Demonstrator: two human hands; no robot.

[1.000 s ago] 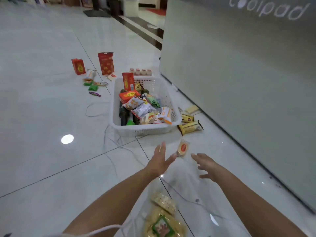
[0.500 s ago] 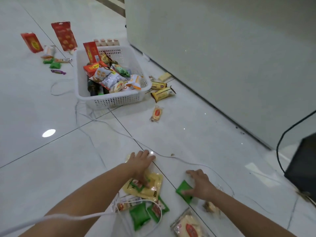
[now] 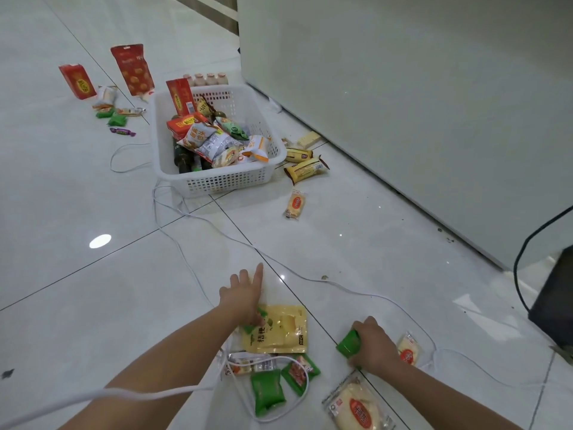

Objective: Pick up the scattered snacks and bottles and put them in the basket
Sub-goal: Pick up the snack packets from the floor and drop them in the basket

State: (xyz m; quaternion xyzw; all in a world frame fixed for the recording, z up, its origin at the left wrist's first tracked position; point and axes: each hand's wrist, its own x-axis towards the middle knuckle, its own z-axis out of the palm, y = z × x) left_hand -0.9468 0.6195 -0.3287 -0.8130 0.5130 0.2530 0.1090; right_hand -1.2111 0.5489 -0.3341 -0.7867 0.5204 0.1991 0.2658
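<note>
Now my left hand [image 3: 243, 297] lies palm down over the top left corner of the yellow pouch [image 3: 282, 330]. Its fingers are stretched straight and the index points ahead; it is wide and grips nothing I can make out. My right hand [image 3: 373, 346] is curled round a green packet [image 3: 348, 342], low at the floor [image 3: 77, 305] and just right of the pouch. A pale packet [image 3: 409, 352] with a red oval lies just beside that hand, on its right.

Nearer to me, below the pouch, lie a clear wrapper [image 3: 248, 363], a green bag [image 3: 266, 395] and a green-red bag [image 3: 300, 372]. A loop of white cable [image 3: 186, 212] crosses them. A bun pack [image 3: 353, 405] lies at the bottom edge, near my right forearm.

The basket [image 3: 217, 181] stands well ahead, left of the grey panel [image 3: 403, 88]. It holds snack bags [image 3: 214, 141] piled over dark bottles [image 3: 183, 156], and a red box [image 3: 179, 96] stands upright at its far left corner. Four small bottles [image 3: 206, 79] stand in a row just behind it. Two yellow bars [image 3: 305, 169] lie just beside its right wall. An oval-label packet [image 3: 294, 204] lies on the floor on the near side of them.

Well left of the basket stand a tall red bag [image 3: 133, 69] and a short red bag [image 3: 77, 81], with green sweets [image 3: 116, 119] and a purple sweet [image 3: 122, 131] near them. A black box [image 3: 555, 305] shows at the right edge.
</note>
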